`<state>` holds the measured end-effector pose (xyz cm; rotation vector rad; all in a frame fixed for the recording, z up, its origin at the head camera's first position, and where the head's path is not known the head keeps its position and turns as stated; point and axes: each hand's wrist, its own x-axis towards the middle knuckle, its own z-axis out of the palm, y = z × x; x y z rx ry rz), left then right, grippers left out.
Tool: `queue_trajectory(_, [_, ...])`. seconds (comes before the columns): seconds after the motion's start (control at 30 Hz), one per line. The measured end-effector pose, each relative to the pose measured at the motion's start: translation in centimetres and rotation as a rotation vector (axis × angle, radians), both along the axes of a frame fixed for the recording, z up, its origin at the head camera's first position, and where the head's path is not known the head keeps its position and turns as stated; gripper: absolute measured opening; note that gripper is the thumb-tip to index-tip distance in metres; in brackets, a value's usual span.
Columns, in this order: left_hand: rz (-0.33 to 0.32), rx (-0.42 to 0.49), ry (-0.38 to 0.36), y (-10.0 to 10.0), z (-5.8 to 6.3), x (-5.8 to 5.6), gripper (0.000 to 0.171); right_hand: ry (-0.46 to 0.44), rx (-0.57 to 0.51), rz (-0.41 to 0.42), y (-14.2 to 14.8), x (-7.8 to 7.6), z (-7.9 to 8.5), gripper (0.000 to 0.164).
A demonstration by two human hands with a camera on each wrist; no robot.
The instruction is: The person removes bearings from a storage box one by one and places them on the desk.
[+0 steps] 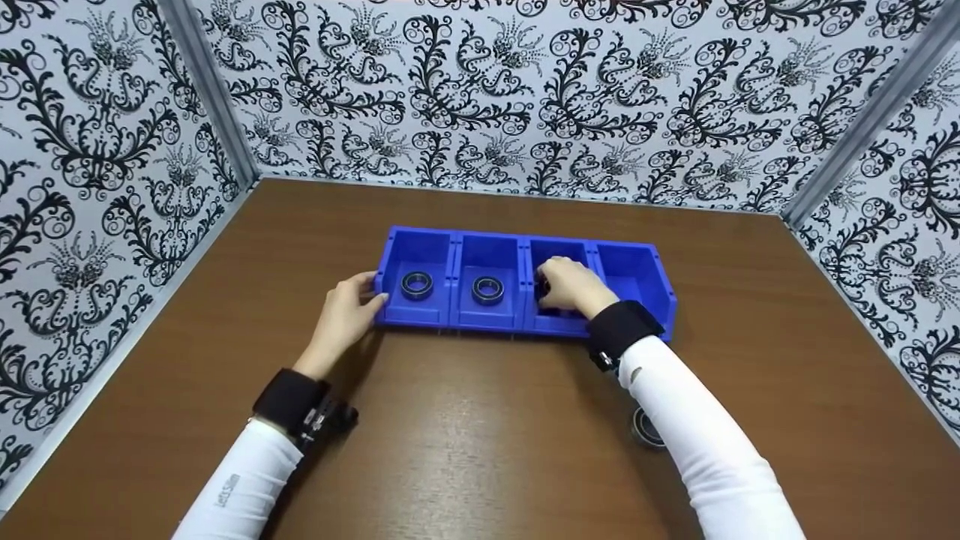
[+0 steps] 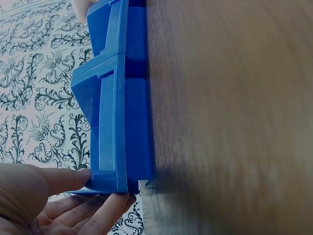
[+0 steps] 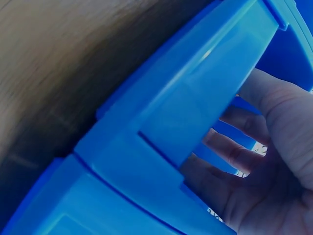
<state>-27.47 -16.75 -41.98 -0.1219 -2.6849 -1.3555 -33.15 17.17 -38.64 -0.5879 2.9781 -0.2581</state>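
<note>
A blue four-compartment bin (image 1: 484, 318) sits on the table. My left hand (image 1: 346, 311) pinches its left end wall; in the left wrist view the thumb (image 2: 66, 180) lies on the inner side and the fingers outside. My right hand (image 1: 571, 285) reaches down into the third compartment from the left, its fingers curled at a dark bearing (image 1: 541, 287) that is mostly covered by the hand. The bin's front wall (image 3: 195, 98) hides those fingertips in the right wrist view. One ball bearing (image 1: 417, 285) lies in the first compartment, another bearing (image 1: 487, 290) in the second.
A further bearing (image 1: 646, 429) lies on the brown table (image 1: 450, 435), partly under the right forearm in the head view. The fourth compartment (image 1: 626, 274) is at the bin's right end. Patterned walls (image 1: 480, 97) enclose the table at the back and sides.
</note>
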Motion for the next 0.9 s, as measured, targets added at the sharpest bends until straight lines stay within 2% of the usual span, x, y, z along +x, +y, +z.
queue_trajectory(0.23, [-0.001,-0.003,-0.017,-0.17,-0.09,0.02,0.046,0.018,0.018,0.038,0.14,0.17,0.48,0.027])
queue_trajectory(0.63, [0.000,0.005,-0.025,-0.13,-0.09,-0.06,0.048,0.017,-0.011,0.032,0.39,0.43,0.94,0.036])
queue_trajectory(0.9, [0.001,0.006,-0.025,-0.16,-0.08,0.02,0.048,0.009,-0.021,0.033,0.51,0.58,1.02,0.035])
